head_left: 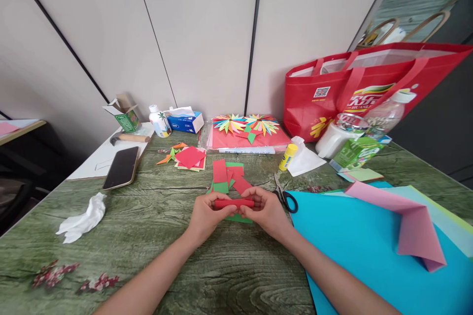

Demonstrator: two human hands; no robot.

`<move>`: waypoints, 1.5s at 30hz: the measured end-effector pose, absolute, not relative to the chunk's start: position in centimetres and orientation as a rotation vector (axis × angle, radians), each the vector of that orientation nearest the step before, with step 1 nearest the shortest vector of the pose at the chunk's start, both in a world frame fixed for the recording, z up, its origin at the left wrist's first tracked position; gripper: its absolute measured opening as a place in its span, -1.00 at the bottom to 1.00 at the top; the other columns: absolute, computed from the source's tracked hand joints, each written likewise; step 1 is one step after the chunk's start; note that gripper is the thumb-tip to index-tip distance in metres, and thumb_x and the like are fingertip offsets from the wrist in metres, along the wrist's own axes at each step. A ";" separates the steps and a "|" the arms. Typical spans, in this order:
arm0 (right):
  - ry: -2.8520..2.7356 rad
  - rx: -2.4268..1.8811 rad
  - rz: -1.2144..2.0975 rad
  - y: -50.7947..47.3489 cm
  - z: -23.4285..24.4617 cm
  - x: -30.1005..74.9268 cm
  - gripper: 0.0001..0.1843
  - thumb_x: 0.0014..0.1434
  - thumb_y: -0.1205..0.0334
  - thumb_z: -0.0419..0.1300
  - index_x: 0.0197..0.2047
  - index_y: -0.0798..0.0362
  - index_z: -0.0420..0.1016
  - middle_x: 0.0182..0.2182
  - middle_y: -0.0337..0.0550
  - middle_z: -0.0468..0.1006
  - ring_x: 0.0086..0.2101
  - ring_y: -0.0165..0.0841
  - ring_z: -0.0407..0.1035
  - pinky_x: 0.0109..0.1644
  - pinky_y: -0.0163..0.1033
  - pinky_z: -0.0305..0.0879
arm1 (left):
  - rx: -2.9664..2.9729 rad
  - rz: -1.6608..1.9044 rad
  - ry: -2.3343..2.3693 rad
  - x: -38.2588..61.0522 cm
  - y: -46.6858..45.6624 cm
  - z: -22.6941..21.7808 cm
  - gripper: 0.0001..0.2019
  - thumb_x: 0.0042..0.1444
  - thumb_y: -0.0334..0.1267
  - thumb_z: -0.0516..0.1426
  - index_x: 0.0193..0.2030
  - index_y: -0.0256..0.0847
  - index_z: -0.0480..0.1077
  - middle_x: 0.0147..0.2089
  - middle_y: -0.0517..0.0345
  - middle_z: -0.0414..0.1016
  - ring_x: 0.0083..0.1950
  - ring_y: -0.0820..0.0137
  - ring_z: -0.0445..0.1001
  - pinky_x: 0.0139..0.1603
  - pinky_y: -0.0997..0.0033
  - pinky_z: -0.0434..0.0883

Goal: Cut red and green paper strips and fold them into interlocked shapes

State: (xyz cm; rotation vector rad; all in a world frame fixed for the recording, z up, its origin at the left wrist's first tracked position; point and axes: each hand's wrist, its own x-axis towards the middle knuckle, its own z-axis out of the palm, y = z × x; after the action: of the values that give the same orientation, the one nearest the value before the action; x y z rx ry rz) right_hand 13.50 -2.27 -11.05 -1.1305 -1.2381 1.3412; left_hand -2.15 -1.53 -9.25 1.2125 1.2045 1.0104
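Both hands meet low over the green table (166,241): left hand (207,214) and right hand (266,211) each pinch an end of a folded red strip (234,203), fingers closed on it, I judge to press its crease flat. Scissors (284,196) lie handy just right, cut pieces (226,174) behind, a red bag (354,93) against the pale wall (207,34)

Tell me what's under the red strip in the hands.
A green paper piece lies under the red strip, on the table. The left hand and right hand cover its ends.
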 end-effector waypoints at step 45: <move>-1.288 -1.123 1.414 -2.0 -10.5 14.1 -0.79 -0.09 0.24 0.20 -0.32 0.07 0.53 -0.63 -0.32 0.47 -0.63 -0.44 0.33 -0.49 -0.32 0.29 | 1.062 0.893 1.028 -1.9 -1.8 -8.4 -0.73 -0.19 -0.33 0.19 -0.31 -0.23 0.23 -0.52 0.14 0.57 -0.42 0.24 0.56 -0.30 0.22 0.50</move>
State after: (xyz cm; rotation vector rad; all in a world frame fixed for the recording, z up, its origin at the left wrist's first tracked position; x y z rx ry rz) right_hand 14.09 -1.96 -10.47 -1.1228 -1.2881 1.4142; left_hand -1.91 -1.83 -8.35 1.0620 1.0283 0.8925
